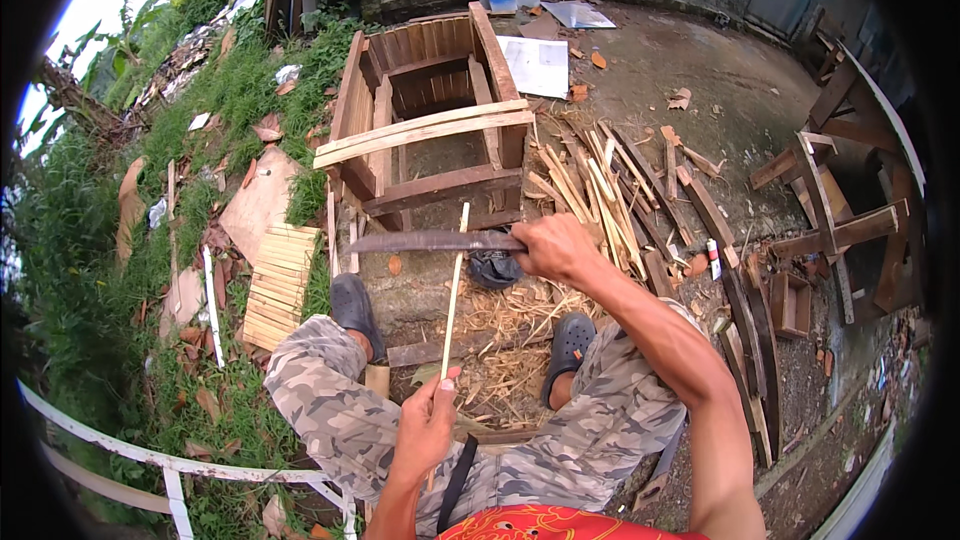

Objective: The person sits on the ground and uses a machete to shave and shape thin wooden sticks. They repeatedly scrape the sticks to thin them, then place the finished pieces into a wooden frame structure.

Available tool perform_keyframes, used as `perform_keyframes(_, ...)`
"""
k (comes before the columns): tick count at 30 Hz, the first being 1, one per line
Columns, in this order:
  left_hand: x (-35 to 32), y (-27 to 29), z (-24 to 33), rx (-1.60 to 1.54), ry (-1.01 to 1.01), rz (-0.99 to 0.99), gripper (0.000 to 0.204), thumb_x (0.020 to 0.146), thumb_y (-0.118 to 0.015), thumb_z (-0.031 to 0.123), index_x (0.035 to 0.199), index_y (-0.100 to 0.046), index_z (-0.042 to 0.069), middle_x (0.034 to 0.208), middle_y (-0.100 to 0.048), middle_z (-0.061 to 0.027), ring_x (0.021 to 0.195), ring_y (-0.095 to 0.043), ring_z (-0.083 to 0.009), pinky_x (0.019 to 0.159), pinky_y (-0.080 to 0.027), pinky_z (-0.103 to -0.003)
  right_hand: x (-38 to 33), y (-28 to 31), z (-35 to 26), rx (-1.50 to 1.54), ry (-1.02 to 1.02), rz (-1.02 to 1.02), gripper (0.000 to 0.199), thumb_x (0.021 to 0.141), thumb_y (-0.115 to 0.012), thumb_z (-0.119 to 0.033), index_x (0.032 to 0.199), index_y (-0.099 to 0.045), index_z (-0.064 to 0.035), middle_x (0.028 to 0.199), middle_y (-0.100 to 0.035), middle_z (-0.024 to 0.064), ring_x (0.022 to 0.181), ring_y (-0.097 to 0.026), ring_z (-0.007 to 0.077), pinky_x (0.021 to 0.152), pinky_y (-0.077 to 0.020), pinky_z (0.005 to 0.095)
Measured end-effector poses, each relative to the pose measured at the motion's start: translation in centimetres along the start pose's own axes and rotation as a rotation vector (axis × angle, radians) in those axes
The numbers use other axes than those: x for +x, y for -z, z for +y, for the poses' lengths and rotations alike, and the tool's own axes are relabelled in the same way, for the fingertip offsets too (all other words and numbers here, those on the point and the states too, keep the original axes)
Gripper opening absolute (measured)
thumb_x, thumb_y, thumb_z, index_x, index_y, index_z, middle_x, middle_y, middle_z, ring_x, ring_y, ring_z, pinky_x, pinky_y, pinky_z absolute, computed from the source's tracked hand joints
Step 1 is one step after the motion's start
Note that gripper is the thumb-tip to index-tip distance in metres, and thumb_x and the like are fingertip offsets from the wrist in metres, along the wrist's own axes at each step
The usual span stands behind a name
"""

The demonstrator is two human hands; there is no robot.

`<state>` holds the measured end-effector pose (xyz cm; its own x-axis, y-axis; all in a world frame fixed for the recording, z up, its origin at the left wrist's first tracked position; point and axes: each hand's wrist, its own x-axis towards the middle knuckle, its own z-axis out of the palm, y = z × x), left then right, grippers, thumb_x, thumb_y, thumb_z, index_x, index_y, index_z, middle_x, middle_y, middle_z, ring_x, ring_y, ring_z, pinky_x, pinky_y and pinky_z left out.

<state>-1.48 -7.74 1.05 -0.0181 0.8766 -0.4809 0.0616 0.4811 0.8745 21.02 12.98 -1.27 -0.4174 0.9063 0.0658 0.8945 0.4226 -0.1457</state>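
Observation:
My left hand [427, 427] grips the lower end of a thin pale wooden strip [454, 285], which stands nearly upright between my knees. My right hand [553, 246] is closed on the handle of a long dark machete [430, 241]. Its blade lies level, pointing left, and crosses the strip near its top. Both my legs wear camouflage trousers, and a dark clog is on each foot, the left clog [355, 307] and the right clog [572, 339]. Pale shavings [505, 325] litter the ground between them.
A slatted wooden crate frame [430, 120] stands just ahead. A pile of split strips [600, 185] lies to its right, a stack of flat slats [275, 285] on the grass to the left. Broken wooden frames [840, 230] sit at right, a white rail [150, 460] at lower left.

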Motion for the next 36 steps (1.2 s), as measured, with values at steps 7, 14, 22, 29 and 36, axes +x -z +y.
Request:
perform_keyframes(7,-0.8,1.5,0.1,-0.257,0.140,-0.158,0.046,0.110,-0.045,0.034,0.138,-0.056,-0.002,0.061,-0.034,0.0090,0.048,-0.029,-0.0014,0.043,-0.025,-0.021,3.1,1.4,4.1,0.122,-0.424,-0.106,0.018,0.086,-0.060,-0.020,0.089,-0.073,-0.0081,0.060,-0.060,0.0078,0.052,-0.056,0.0217,0.052,-0.0490,0.0441)
perform_keyframes(14,0.8,3.1,-1.3,-0.926,0.284,-0.513,0.056,0.110,-0.035,0.043,0.144,-0.045,-0.001,0.058,-0.030,0.0075,0.037,-0.029,-0.0040,0.034,-0.030,-0.021,3.3,0.7,4.6,0.586,-0.502,0.044,0.033,0.093,-0.064,-0.035,0.107,-0.077,-0.0075,0.078,-0.072,0.0165,0.074,-0.070,0.0370,0.073,-0.0538,0.0460)
perform_keyframes(22,1.2,2.7,-1.9,-1.179,0.275,-0.652,0.056,0.110,-0.032,0.042,0.143,-0.045,-0.001,0.058,-0.032,0.0062,0.036,-0.033,-0.0048,0.033,-0.033,-0.023,3.5,2.4,-0.1,1.365,-0.397,-0.122,0.038,0.100,-0.065,-0.038,0.109,-0.067,-0.0016,0.058,-0.042,-0.0047,0.049,-0.041,0.0054,0.043,-0.0305,0.0246)
perform_keyframes(29,1.4,1.9,-1.7,-0.865,0.236,-0.567,0.058,0.111,-0.027,0.043,0.139,-0.049,-0.003,0.061,-0.043,0.0009,0.041,-0.041,-0.0084,0.038,-0.037,-0.024,3.7,3.2,-1.5,1.725,-0.300,-0.124,0.026,0.099,-0.069,-0.029,0.102,-0.059,-0.0044,0.062,-0.043,-0.0043,0.048,-0.042,0.0066,0.042,-0.0346,0.0247)
perform_keyframes(36,1.2,0.3,-1.8,-0.135,0.016,-0.114,0.049,0.110,-0.037,0.042,0.116,-0.061,0.000,0.064,-0.053,-0.0026,0.048,-0.048,-0.0083,0.044,-0.041,-0.024,3.2,3.8,-0.8,1.666,-0.341,-0.063,0.026,0.098,-0.069,-0.028,0.089,-0.058,-0.0064,0.062,-0.048,-0.0029,0.047,-0.045,0.0078,0.042,-0.0368,0.0252)
